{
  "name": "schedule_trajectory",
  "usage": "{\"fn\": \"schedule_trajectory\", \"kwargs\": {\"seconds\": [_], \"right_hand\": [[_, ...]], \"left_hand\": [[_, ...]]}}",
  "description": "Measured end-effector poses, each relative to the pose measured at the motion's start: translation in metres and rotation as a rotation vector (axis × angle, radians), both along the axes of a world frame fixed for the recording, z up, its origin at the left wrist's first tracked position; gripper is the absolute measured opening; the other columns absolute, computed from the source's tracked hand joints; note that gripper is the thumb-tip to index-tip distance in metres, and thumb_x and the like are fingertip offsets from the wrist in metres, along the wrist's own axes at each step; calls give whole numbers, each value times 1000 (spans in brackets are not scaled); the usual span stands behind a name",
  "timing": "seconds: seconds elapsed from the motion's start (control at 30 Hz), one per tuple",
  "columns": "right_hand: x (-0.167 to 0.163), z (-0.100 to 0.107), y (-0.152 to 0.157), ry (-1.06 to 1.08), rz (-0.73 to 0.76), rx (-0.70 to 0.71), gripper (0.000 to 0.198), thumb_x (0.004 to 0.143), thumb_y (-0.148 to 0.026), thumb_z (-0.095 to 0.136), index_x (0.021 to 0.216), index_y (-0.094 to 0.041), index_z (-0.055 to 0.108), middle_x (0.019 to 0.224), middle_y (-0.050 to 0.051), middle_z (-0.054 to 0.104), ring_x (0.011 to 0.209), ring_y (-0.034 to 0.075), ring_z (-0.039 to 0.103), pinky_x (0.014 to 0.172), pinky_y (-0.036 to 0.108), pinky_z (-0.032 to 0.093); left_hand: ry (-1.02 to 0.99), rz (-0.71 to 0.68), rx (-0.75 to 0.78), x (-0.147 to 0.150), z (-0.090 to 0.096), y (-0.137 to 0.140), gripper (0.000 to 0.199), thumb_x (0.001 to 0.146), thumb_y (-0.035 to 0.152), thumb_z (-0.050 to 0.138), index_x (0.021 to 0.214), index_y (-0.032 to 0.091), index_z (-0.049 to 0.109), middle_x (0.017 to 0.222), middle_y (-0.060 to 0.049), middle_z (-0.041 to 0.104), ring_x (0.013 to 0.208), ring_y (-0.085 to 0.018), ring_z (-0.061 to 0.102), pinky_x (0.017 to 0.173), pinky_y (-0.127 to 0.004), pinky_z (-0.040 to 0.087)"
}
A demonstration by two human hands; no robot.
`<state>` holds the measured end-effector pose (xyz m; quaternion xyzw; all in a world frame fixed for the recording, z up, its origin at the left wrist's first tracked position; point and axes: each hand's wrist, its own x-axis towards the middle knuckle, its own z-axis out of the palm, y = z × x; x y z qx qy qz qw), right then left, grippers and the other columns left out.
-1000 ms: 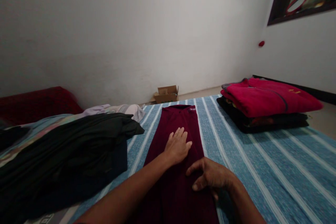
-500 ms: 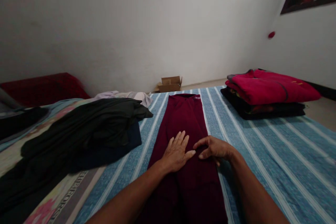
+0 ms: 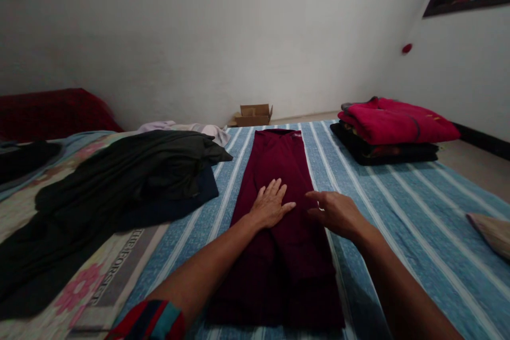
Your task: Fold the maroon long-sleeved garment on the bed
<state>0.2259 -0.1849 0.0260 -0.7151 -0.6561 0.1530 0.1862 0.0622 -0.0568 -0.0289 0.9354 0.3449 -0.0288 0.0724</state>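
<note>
A pair of maroon trousers (image 3: 281, 170) lies lengthwise on the blue striped bedsheet (image 3: 382, 207), its waistband at the far end. My left hand (image 3: 271, 204) rests flat on the middle of the trousers with fingers spread. Over their right edge is my right hand (image 3: 334, 212), its thumb and forefinger apart and nothing between them. Whether its fingertips touch the cloth is hard to tell.
On the left, dark clothes (image 3: 151, 170) lie heaped on a flowered cloth (image 3: 85, 287). A folded stack with a pink-red garment (image 3: 394, 122) on top sits at the far right. Beyond the bed's far edge is a cardboard box (image 3: 255, 116). A beige item (image 3: 492, 234) shows at the right edge.
My right hand has drawn slightly right and opened, its thumb and forefinger moving off the middle of the trousers. My left hand stays flat on them. The view has shifted, showing their near end.
</note>
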Motion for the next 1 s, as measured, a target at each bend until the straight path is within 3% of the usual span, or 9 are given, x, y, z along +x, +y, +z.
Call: {"fn": "schedule_trajectory", "kwargs": {"seconds": [0.1,0.2,0.4,0.57,0.7,0.83,1.0], "right_hand": [[-15,-2,-38,159,20,200,22,83,-24,49,101,-22,63,89,3,66,80,16,60,69,26,43],[-28,-12,-78,324,19,296,18,86,-22,46,90,-20,63,75,1,63,68,12,57,63,22,41],[-52,-36,-132,337,35,194,20,89,-23,43,78,-20,60,64,-1,55,57,10,52,54,21,35],[-61,-49,-142,161,21,192,21,89,-21,41,78,-19,58,64,-1,56,56,10,53,54,21,32],[-66,-49,-141,58,28,163,22,88,-20,42,71,-19,56,63,-2,56,54,10,52,53,21,29],[-73,-48,-138,-57,0,81,20,85,-15,45,70,-20,57,65,-1,61,59,11,57,54,22,29],[-83,-42,-134,-138,-67,-44,20,84,-12,44,76,-20,61,72,0,65,66,13,62,56,22,31]], "left_hand": [[-20,-6,8,1,-3,1,74,85,65,16,140,17,24,150,-10,14,138,-24,7,107,-46,16],[-33,-8,15,2,-5,2,73,85,64,17,139,17,25,150,-11,15,138,-25,7,107,-47,15],[-41,-7,25,7,8,-1,66,87,57,29,136,13,32,148,-15,19,137,-27,12,106,-49,18],[-73,-111,21,-7,45,-40,50,85,41,44,127,13,42,147,-15,23,137,-26,12,108,-47,17],[-125,-333,-160,-27,64,-94,46,86,42,43,123,16,46,145,-14,28,135,-24,19,107,-44,21],[-115,-334,-185,-40,57,-124,47,86,38,46,128,16,43,145,-13,29,135,-24,19,108,-45,21],[-120,-324,-100,-46,33,-126,50,89,41,41,134,22,34,147,-9,27,136,-23,18,108,-46,19]]}}
